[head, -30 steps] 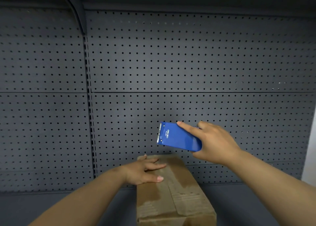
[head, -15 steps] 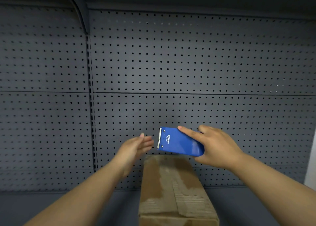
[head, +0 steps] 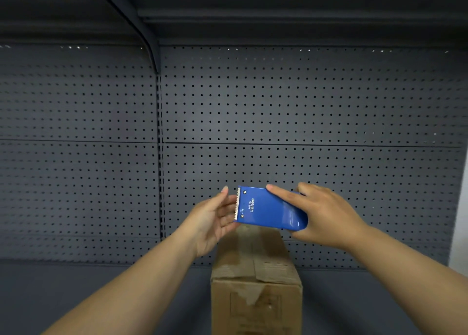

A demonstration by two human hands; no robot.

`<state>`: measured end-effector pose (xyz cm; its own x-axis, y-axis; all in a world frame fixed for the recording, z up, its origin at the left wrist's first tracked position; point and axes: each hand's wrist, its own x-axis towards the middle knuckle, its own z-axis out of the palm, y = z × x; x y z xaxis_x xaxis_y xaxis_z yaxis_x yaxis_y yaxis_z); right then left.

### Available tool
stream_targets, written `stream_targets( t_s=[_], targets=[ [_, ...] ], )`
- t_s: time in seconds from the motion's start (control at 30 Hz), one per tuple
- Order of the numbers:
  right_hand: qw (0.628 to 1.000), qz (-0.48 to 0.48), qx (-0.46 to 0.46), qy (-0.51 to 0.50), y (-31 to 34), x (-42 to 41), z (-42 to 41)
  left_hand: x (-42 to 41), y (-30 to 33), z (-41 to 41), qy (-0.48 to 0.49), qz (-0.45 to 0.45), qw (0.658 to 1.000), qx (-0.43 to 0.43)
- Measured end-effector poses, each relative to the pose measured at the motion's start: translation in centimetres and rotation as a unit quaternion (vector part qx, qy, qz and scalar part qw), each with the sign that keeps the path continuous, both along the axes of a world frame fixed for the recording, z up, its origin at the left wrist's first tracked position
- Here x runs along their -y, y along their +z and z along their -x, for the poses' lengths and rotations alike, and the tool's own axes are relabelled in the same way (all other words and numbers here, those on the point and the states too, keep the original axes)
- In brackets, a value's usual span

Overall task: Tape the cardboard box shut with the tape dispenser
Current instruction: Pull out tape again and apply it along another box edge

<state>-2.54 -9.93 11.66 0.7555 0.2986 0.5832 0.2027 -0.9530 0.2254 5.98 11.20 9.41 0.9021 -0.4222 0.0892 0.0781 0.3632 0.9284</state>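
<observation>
A long brown cardboard box (head: pixel 255 274) lies on the dark shelf, its flaps closed and its top marked with torn patches. Above its far end my right hand (head: pixel 326 213) grips a blue tape dispenser (head: pixel 268 209), whose toothed metal blade points left. My left hand (head: pixel 215 218) is raised off the box, fingers spread, with its fingertips at the blade end of the dispenser. Whether those fingers pinch any tape there is hidden.
A dark grey pegboard wall (head: pixel 278 111) stands directly behind the box. The grey shelf surface (head: pixel 76 289) stretches to both sides of the box. An upper shelf (head: pixel 278 12) overhangs. A light wall edge (head: pixel 459 208) shows at far right.
My left hand lifted off the box top and rose to the dispenser's blade end. The right hand lowered the dispenser slightly toward the box. The view tilted.
</observation>
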Motion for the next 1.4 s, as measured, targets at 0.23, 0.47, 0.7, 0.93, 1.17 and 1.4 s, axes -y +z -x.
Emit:
stream_targets(
  t_s=[0.23,0.47,0.7,0.93,1.17,1.4],
  targets=[
    [0.999,0.032,0.009,0.019,0.2,-0.3,3.3,0.6,-0.3,3.8,0.081,-0.071,0.994,0.026],
    [0.999,0.003,-0.036,0.036,0.2,0.1,5.6,1.2,-1.4,6.6,0.185,-0.078,0.977,0.072],
    [0.996,-0.017,-0.085,0.013,-1.8,1.6,6.3,1.1,-3.1,7.9,0.176,-0.105,0.977,0.062],
    [0.992,-0.05,-0.111,-0.042,-2.9,5.9,8.9,-4.2,-4.8,6.7,0.221,-0.14,0.965,0.027],
    [0.989,-0.049,-0.125,-0.062,-4.1,6.2,8.9,-3.8,-6.2,5.9,0.214,-0.189,0.958,0.016],
    [0.985,-0.034,-0.151,-0.077,-4.0,6.3,8.4,-3.8,-6.4,4.3,0.204,-0.247,0.947,-0.007]
  ],
)
